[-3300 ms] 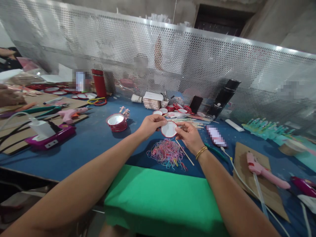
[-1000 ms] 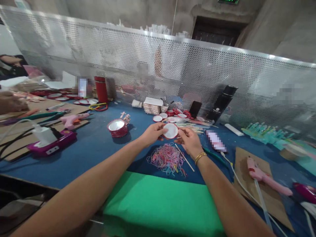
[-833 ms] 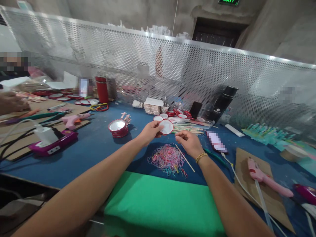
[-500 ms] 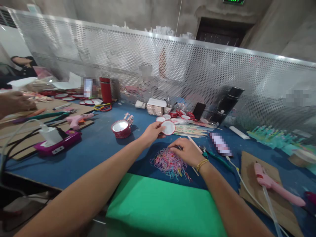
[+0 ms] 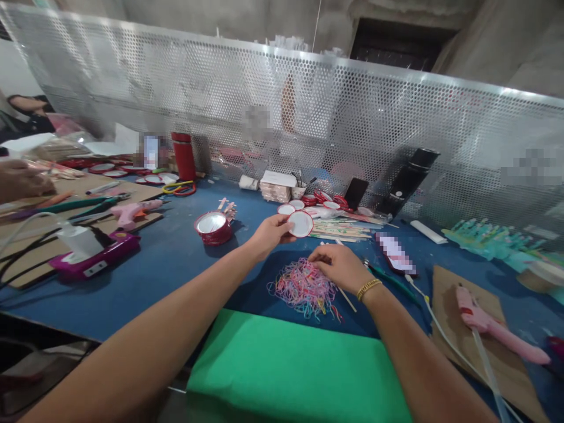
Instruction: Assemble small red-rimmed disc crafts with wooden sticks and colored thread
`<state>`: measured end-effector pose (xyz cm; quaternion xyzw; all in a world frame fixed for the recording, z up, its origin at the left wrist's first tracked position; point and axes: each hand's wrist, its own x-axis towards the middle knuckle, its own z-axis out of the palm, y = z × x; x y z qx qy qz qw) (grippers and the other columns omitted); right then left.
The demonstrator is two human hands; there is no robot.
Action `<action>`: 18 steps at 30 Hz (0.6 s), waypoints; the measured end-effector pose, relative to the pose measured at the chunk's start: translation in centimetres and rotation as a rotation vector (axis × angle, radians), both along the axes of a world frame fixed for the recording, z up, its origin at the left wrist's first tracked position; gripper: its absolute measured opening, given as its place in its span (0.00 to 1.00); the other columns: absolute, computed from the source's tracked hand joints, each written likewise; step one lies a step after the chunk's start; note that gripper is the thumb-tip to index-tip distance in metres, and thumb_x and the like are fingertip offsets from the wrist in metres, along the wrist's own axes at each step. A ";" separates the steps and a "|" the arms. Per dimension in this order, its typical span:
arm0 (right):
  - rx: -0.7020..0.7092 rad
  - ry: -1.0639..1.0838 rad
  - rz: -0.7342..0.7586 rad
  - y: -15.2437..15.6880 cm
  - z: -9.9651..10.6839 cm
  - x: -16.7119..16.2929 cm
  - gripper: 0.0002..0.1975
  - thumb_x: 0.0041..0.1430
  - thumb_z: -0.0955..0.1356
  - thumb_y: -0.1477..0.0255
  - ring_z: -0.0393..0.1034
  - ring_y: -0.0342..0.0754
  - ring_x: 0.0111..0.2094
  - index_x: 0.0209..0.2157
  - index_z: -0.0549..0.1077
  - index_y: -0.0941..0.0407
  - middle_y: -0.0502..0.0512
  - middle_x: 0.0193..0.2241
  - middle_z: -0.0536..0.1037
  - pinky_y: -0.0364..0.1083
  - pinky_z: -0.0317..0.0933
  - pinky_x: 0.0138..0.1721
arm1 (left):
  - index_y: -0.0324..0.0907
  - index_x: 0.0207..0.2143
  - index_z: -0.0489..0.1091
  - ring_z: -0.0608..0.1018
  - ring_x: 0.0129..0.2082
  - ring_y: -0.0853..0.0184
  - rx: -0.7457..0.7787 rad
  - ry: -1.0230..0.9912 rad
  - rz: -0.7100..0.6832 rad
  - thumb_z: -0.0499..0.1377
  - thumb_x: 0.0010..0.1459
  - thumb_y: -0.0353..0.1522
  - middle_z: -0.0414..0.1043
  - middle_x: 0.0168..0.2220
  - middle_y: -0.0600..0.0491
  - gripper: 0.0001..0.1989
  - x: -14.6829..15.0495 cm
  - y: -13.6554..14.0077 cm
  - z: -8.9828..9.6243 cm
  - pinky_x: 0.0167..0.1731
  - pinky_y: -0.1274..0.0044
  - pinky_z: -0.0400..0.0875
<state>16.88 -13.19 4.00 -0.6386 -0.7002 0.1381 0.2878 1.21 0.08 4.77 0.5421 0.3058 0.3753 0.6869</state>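
Observation:
My left hand (image 5: 274, 235) is closed on the edge of a white disc with a red rim (image 5: 301, 224), held up above the table. Below it lies a tangled pile of thin coloured threads (image 5: 302, 288), mostly pink and purple with some blue and yellow. My right hand (image 5: 339, 264), a gold bracelet at its wrist, has its fingers bent together at the pile's upper right edge. Any strand between those fingertips is too small to make out. Thin wooden sticks (image 5: 348, 299) lie partly under this hand. A bright green cloth (image 5: 291, 364) spreads in front of the pile.
On the left are a red roll-shaped container (image 5: 214, 228), a purple power strip (image 5: 99, 254) and another person's hand (image 5: 22, 182). More red-rimmed discs (image 5: 286, 210) and printed sticks (image 5: 339, 230) lie behind. To the right are green-handled pliers (image 5: 396, 285), a phone (image 5: 395, 252) and a pink glue gun (image 5: 493, 332).
My right hand has shifted slightly right, and its fingers are drawn closer together over the threads. The left hand still holds the disc in nearly the same place. The view has tilted slightly.

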 end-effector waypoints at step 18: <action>0.143 -0.131 -0.030 -0.5 1.1 0.2 0.08 0.59 0.67 0.76 0.72 0.46 0.37 0.37 0.79 0.53 0.52 0.35 0.80 0.46 0.63 0.41 | 0.37 0.34 0.74 0.75 0.27 0.73 0.012 0.056 -0.015 0.61 0.55 0.24 0.75 0.30 0.52 0.04 0.1 0.1 -0.4 0.30 0.79 0.74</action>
